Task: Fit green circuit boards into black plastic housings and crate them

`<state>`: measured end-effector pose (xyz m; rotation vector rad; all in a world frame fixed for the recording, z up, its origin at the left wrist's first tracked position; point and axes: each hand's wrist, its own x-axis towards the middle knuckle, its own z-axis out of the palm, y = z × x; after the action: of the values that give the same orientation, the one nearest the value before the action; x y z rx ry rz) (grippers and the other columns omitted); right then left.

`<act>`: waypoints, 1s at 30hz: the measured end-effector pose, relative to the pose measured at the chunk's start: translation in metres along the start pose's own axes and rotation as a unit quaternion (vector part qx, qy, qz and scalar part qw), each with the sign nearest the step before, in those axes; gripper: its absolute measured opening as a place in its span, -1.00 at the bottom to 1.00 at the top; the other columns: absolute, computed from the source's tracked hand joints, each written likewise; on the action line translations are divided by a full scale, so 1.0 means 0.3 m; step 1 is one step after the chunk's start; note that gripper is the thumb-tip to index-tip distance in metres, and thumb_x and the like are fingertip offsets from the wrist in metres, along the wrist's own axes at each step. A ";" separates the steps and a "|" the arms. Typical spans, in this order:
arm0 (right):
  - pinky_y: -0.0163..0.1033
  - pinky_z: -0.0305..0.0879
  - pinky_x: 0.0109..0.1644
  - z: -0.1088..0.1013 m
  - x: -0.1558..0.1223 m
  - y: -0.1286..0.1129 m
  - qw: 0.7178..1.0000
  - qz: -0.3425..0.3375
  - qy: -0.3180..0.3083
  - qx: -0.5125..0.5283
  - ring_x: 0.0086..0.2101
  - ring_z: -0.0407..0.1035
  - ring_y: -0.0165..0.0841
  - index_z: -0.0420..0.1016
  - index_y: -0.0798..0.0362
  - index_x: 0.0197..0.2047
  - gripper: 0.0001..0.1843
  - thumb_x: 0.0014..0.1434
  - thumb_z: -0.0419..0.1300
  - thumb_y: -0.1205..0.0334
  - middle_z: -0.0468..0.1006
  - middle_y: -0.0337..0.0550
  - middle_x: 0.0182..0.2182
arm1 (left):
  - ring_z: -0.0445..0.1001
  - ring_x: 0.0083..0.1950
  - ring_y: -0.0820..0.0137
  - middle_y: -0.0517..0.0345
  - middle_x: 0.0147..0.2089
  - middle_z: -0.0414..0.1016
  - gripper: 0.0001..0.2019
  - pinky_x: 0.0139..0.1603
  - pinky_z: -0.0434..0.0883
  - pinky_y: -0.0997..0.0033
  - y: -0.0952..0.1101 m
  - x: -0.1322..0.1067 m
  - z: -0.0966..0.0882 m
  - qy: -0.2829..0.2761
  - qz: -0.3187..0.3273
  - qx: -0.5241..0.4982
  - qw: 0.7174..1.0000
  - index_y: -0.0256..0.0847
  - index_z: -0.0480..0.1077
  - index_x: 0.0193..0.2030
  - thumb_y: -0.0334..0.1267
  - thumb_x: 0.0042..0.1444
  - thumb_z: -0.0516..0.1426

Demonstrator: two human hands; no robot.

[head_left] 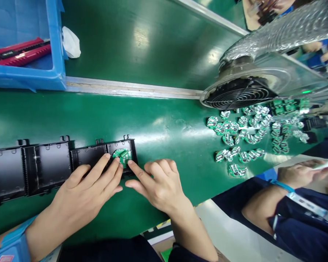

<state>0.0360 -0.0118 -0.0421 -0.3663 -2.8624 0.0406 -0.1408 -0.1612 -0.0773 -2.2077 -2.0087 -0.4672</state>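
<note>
A green circuit board (123, 154) lies inside the rightmost black plastic housing (133, 153) of a row. My left hand (90, 185) is spread over the housings, its fingers stretched out, with fingertips touching the board's left and lower side. From the right, my right hand (160, 182) reaches in with its index finger extended onto the board's right edge. Its thumb sticks out below, and the other fingers are curled with nothing visible in them. More black housings (47, 165) stretch to the left, joined end to end; part of them is hidden under my left hand.
A blue bin (58, 72) with red utility knives (30, 54) stands at upper left, a crumpled white wad (71, 43) beside it. Many circuit boards (243, 131) lie at right below a fume extractor (237, 91). A co-worker's arm (265, 203) is at right.
</note>
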 end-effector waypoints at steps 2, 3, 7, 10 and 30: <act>-0.14 0.05 -0.25 0.020 -0.005 -0.005 1.000 0.000 -0.004 -0.006 -0.35 0.14 -0.29 0.61 0.11 0.09 -0.50 0.41 0.10 -0.10 0.43 -0.17 -0.45 | 0.33 0.33 0.19 0.16 0.29 0.48 -0.60 0.01 0.22 0.13 0.001 0.000 0.003 -0.005 0.001 0.002 1.000 -0.23 0.36 0.30 -0.11 0.43 0.05; -0.14 0.05 -0.25 0.026 -0.005 -0.005 1.000 0.000 -0.004 -0.010 -0.35 0.14 -0.29 0.62 0.11 0.09 -0.49 0.42 0.09 -0.12 0.43 -0.17 -0.45 | 0.32 0.34 0.18 0.17 0.29 0.48 -0.59 0.02 0.22 0.13 0.002 -0.001 0.004 -0.008 0.000 0.004 1.000 -0.23 0.35 0.31 -0.11 0.42 0.05; -0.14 0.01 -0.26 0.031 0.004 0.000 1.000 0.000 -0.008 -0.015 -0.37 0.12 -0.29 0.63 0.14 0.06 -0.46 0.42 0.06 -0.13 0.40 -0.17 -0.48 | 0.34 0.33 0.17 0.18 0.29 0.48 -0.60 0.02 0.21 0.12 0.006 -0.005 0.004 -0.015 -0.006 0.000 1.000 -0.21 0.34 0.31 -0.13 0.43 0.04; -0.14 -0.01 -0.27 0.028 0.006 0.001 1.000 0.003 -0.015 -0.012 -0.37 0.12 -0.28 0.63 0.14 0.07 -0.45 0.42 0.06 -0.13 0.39 -0.17 -0.48 | 0.37 0.30 0.17 0.16 0.29 0.49 -0.62 0.02 0.19 0.11 0.007 -0.005 0.004 -0.020 -0.012 -0.008 1.000 -0.22 0.35 0.31 -0.17 0.45 0.02; -0.13 0.00 -0.24 0.048 0.014 -0.002 1.000 0.021 -0.015 -0.011 -0.30 0.19 -0.29 0.59 0.11 0.07 -0.46 0.42 0.06 -0.17 0.40 -0.18 -0.41 | 0.43 0.25 0.07 -0.04 0.25 0.52 -0.58 0.10 0.20 0.00 -0.017 -0.004 0.037 -0.005 0.009 -0.023 1.000 -0.22 0.32 0.35 -0.21 0.41 0.04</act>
<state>0.0282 -0.0113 -0.0549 -0.4351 -2.8872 0.0223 -0.1444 -0.1586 -0.0888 -2.2578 -2.0001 -0.5074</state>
